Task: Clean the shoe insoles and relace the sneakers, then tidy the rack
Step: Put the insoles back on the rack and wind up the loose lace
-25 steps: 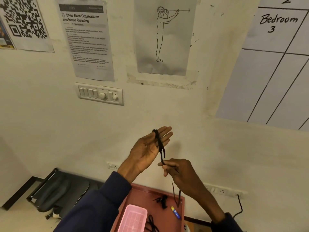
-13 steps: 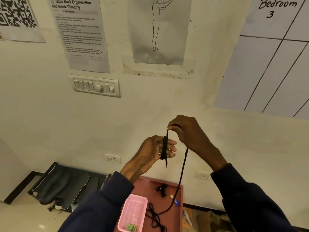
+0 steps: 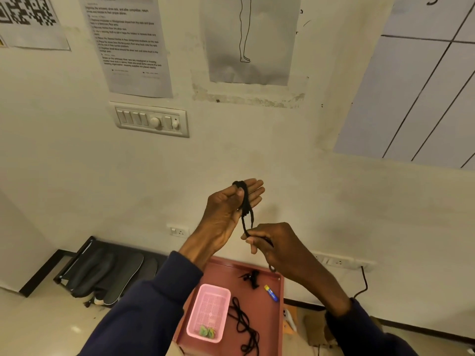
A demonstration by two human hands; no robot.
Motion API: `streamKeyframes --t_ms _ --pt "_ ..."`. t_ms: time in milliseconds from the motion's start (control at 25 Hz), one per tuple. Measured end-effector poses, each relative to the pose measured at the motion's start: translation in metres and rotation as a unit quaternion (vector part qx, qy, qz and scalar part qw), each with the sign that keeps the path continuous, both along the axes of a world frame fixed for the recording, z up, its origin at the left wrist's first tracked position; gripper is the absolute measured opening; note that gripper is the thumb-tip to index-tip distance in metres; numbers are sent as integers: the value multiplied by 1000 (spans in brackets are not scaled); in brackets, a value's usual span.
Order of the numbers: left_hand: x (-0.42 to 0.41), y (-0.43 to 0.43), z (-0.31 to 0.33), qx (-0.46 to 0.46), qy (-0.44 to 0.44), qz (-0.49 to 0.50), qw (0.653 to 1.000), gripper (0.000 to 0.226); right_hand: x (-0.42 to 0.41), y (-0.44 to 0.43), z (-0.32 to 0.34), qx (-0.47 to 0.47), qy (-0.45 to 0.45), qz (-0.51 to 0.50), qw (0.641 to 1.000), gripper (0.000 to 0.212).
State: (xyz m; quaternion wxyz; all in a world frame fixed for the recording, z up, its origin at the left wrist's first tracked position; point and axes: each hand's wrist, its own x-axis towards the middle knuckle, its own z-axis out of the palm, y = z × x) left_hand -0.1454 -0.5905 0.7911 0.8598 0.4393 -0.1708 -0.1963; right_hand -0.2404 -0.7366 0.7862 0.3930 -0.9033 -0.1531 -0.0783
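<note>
A black shoelace (image 3: 246,204) is wound in loops around the fingers of my left hand (image 3: 229,211), which is raised palm-up with the thumb pressed on the coil. Just below it, my right hand (image 3: 277,246) pinches the lace's free end and holds it taut under the left palm. A second black lace (image 3: 244,323) lies loose on the red table (image 3: 267,312) below, and a small bundled lace (image 3: 251,278) rests near the table's far edge. Dark insoles (image 3: 123,276) lean on a black rack (image 3: 77,255) at the lower left.
A pink plastic basket (image 3: 209,310) with something green inside stands on the red table, beside a small blue and yellow tube (image 3: 271,293). The wall ahead carries a switch panel (image 3: 151,120), sockets and taped papers. A black cable (image 3: 363,283) hangs from a socket at right.
My right hand has dropped from above the left fingers to below the left palm, carrying the lace end around the coil. The left fingers have spread open again. The view tilted downward.
</note>
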Motion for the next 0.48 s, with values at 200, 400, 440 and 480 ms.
streamKeyframes --t_ms 200,400,440,480 --pt "-19 -1 -5 201 -44 35 978 30 21 -15 31 -219 -153 -48 963 15" --pt "-38 3 15 164 146 -114 969 50 53 -37 32 -94 -171 -77 978 16" --pt "-39 7 17 111 178 -125 970 51 51 -38 23 -42 -141 -78 986 17" --pt "-39 10 17 48 205 -130 969 50 45 -36 12 -12 -110 -74 991 20"
